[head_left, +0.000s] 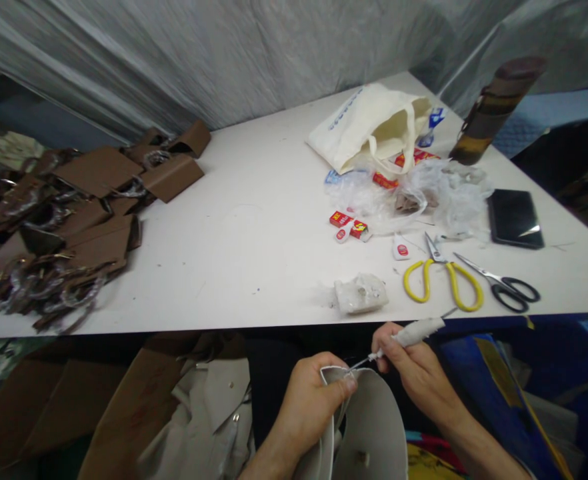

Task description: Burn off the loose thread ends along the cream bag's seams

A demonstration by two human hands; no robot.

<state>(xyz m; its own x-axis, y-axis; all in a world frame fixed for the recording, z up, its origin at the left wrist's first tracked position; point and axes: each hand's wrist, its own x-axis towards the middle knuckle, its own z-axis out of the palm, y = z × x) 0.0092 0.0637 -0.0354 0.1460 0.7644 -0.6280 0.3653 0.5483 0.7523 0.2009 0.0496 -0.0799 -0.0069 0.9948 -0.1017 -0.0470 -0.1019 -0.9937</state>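
- Left hand (pixel 319 400): the forearm enters from below and slants up to the right; the thumb lies over the near side of the rim of a pale grey piece (pixel 377 413), the fingers bend behind it, and the grip is closed on that rim.
- Right hand (pixel 414 363): the forearm rises from the lower right toward the left hand; thumb and curled fingers clamp a white-handled tool (pixel 419 331) near its front end.
- The tool slopes between the hands, its handle pointing up and away to the right, its thin metal shaft running down to the rim beside the left thumb; whether the tip pierces the material cannot be told.
- The pale grey piece hangs open below both hands, its curved panels spread under the left hand's fingertips. The hands are near each other but apart.
- Directly beyond the hands, near the edge of the white table (pixel 234 233), lies a whitish lump (pixel 361 293).
- Beyond the right hand and rightward lie yellow-handled scissors (pixel 438 257) and black-handled scissors (pixel 497 279); farther out are clear plastic bags (pixel 454 200) and a cream tote bag (pixel 354 130).
- Far to the left of the left hand, brown bags (pixel 94 170) form a heap.
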